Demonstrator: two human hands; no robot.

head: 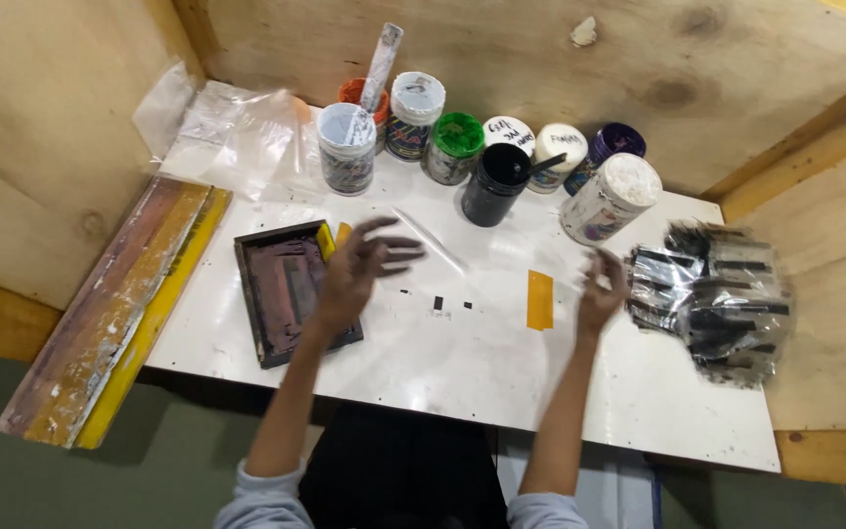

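Note:
My left hand hovers with fingers spread over the right edge of a small dark framed printing screen lying on the white table. It holds nothing. My right hand is raised near a pile of clear plastic-wrapped dark items, fingers loosely apart, empty as far as I can see. Between the hands lie a yellow strip and small black marks on the table. A thin clear strip lies just beyond my left fingers.
Several ink jars stand along the back, including an open black one with a stick in it. Crumpled clear plastic sits at back left. Stained wooden boards lean at the left. Plywood walls enclose the table.

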